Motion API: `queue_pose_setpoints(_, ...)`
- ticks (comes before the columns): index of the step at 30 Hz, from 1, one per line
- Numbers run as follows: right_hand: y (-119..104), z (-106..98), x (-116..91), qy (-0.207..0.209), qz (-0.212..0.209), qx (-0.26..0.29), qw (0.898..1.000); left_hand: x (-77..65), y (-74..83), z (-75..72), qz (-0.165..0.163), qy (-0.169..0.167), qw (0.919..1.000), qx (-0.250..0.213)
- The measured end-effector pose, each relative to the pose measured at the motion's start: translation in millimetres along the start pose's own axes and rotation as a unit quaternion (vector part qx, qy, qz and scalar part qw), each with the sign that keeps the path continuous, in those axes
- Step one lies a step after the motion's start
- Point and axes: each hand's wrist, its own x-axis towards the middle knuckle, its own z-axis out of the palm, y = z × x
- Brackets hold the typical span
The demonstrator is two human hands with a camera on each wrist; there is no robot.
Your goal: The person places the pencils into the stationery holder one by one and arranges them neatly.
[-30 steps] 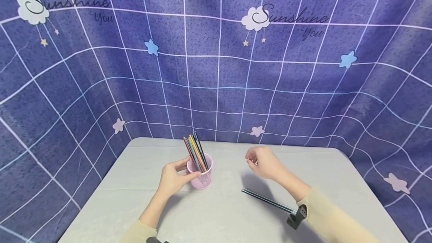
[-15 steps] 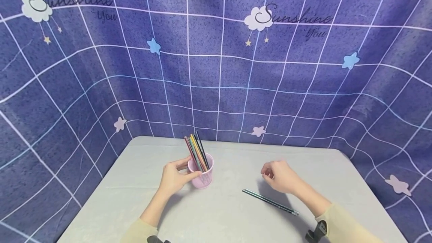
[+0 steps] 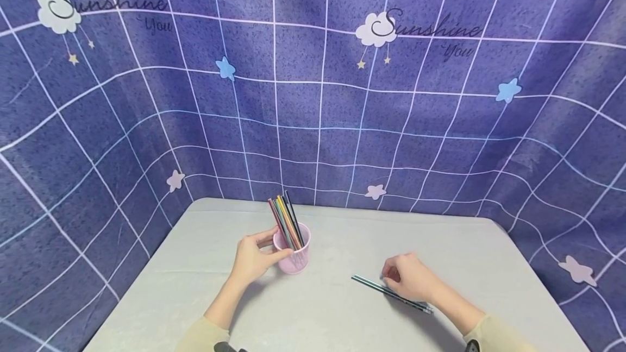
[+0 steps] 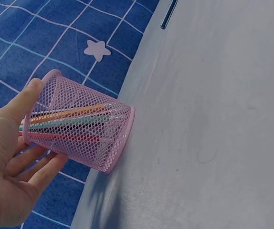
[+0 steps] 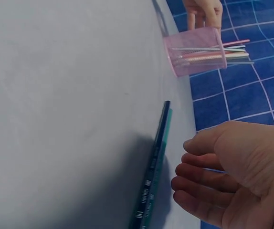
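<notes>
My left hand (image 3: 251,258) grips the rim of a pink mesh pencil cup (image 3: 296,264), thumb on the near side and fingers on the far side. Several coloured pencils (image 3: 286,221) lean together in the cup, red, green, yellow and black among them. In the left wrist view their lower ends show through the mesh cup (image 4: 79,119). On the right, my right hand (image 3: 412,277) hangs just over two dark green pencils (image 5: 152,176) lying side by side. Its fingers (image 5: 201,179) are loosely bent around nothing, a little apart from the pencils in the right wrist view.
A pale cloth-covered table (image 3: 205,287) bears everything. Behind and at both sides hangs a blue-purple curtain (image 3: 313,140) with grid lines, stars and clouds. The two loose pencils lie to the right of the cup.
My right hand has moved right and come down toward the two pencils. My left hand has kept its hold on the cup, which has stayed in place.
</notes>
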Motion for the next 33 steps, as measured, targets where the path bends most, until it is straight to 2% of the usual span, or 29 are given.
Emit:
queue_pose_setpoints(10,-5.8,12.9,-4.9,-0.023,0.012,-0.007,1.000,-1.1,0.2,-0.1,0.004,-0.001,1.0000,-0.001)
queue_pose_setpoints(23,-6.4,18.6,-4.7,-0.020,0.013,0.001,1.000,-1.6,-0.8,0.1,0.001,-0.001,1.0000,-0.006)
queue_pose_setpoints(29,-8.3,12.1,-0.8,-0.021,-0.004,0.010,1.000,-2.0,-0.2,0.2,-0.004,-0.002,1.0000,-0.009)
queue_pose_setpoints(33,-10.2,-2.4,9.0,-0.004,-0.001,0.007,1.000,-1.3,-2.0,0.1,0.001,-0.001,1.0000,-0.008)
